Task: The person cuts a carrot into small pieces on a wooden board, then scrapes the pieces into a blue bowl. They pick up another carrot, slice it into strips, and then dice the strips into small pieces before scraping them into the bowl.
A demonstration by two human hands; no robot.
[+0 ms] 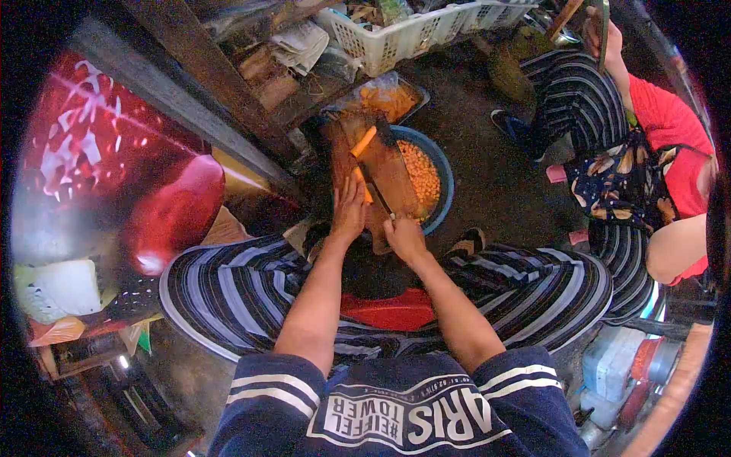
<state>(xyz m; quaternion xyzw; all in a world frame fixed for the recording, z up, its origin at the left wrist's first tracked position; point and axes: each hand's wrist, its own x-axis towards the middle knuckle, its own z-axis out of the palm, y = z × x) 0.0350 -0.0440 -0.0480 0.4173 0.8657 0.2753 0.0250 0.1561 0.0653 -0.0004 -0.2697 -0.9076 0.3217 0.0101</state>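
Note:
My right hand (404, 234) is closed round the handle of a knife (375, 189), whose blade lies slanting over a wooden cutting board (392, 171). On the board, my left hand (349, 204) presses on an orange carrot piece (361, 183), fingers close together beside the blade. Another carrot piece (364, 142) rests farther up the board. Under the board's right side, a blue basin (448, 180) holds many small orange cubes (420, 177). Beyond the board is a tray (423, 97) with orange pieces (387, 101) in it.
A white plastic crate (426, 39) stands at the top. At the right sits another person (674, 145) in red, with a raised hand. Wooden beams (221, 84) run along the upper left, and containers (613, 362) are at the lower right.

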